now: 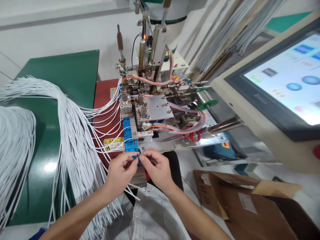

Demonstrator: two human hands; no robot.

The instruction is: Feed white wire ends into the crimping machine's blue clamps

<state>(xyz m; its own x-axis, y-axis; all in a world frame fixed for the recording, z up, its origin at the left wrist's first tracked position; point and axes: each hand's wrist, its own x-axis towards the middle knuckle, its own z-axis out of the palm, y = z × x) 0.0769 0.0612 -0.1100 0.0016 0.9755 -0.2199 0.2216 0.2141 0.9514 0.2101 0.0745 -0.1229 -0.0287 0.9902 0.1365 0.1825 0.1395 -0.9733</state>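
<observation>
My left hand (122,169) and my right hand (157,167) meet at the near end of a row of blue holder blocks (127,128). Both are pinched, thumb against forefinger, their tips almost touching. Something small and dark sits between the fingertips, too small to make out. White cables (75,133) fan out from a thick bundle on the left. Several of their ends run into the blue blocks, and others pass behind my left hand. Just beyond the blocks stands the metal machine (157,106), with cylinders and orange and blue air hoses.
A green table (45,146) carries another cable coil (15,156) at the left. A yellow warning label (113,145) is stuck on the red base plate (101,116). At right are a touch screen (287,80), a green-rimmed wire spool (206,100) and an open cardboard box (252,216).
</observation>
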